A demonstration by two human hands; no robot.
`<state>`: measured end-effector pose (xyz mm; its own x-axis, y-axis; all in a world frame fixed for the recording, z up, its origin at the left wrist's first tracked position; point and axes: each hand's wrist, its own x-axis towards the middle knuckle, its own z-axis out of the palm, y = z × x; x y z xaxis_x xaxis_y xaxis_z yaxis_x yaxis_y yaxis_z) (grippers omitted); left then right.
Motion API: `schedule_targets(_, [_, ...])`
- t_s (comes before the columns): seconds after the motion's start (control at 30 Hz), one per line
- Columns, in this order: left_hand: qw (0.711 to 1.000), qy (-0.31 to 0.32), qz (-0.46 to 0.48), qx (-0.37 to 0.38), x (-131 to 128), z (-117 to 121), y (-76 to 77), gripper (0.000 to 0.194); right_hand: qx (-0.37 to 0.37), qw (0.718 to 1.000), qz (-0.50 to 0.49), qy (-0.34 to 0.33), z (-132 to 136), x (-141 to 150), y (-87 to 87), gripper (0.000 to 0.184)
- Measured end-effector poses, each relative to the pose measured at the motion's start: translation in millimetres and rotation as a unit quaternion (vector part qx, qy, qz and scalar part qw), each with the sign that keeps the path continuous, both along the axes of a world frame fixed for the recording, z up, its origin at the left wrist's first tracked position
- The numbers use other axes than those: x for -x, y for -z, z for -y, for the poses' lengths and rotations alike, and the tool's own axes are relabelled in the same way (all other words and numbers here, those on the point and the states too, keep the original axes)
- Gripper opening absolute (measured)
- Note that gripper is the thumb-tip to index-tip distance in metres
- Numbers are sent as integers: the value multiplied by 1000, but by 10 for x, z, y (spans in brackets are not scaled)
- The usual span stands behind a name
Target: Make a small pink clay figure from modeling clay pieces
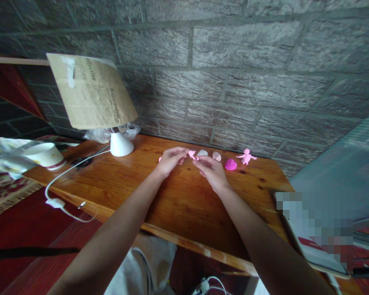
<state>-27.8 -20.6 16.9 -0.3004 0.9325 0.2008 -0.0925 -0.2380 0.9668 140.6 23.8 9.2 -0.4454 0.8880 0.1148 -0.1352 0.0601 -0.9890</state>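
Over the wooden table, my left hand (pixel 173 159) pinches a small light-pink clay piece (pixel 192 154) between thumb and fingers. My right hand (pixel 213 170) meets it from the other side, its fingertips closed on the lower right end of the pink clay. Just behind my right hand lie a white clay lump (pixel 202 153) and a pale peach clay lump (pixel 217 156). Farther right sits a bright magenta clay lump (pixel 230 164), and beside it is a light-pink clay figure (pixel 246 156) with arms spread. A bit of pink shows behind my left hand, mostly hidden.
A lamp (pixel 121 144) with a newspaper-print shade stands at the left, its white cord (pixel 63 169) hanging over the table edge. A paper cup (pixel 46 155) and dark scissors (pixel 81 162) are nearby. A partly blurred tablet-like device (pixel 307 233) lies right. A brick wall (pixel 209 86) rises behind.
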Motion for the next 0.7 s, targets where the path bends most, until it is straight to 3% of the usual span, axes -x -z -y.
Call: schedule_targets(0.7, [1000, -10, -17, 8, -2, -10, 19, 39, -4, 999, 4, 36, 5, -22, -55, 33])
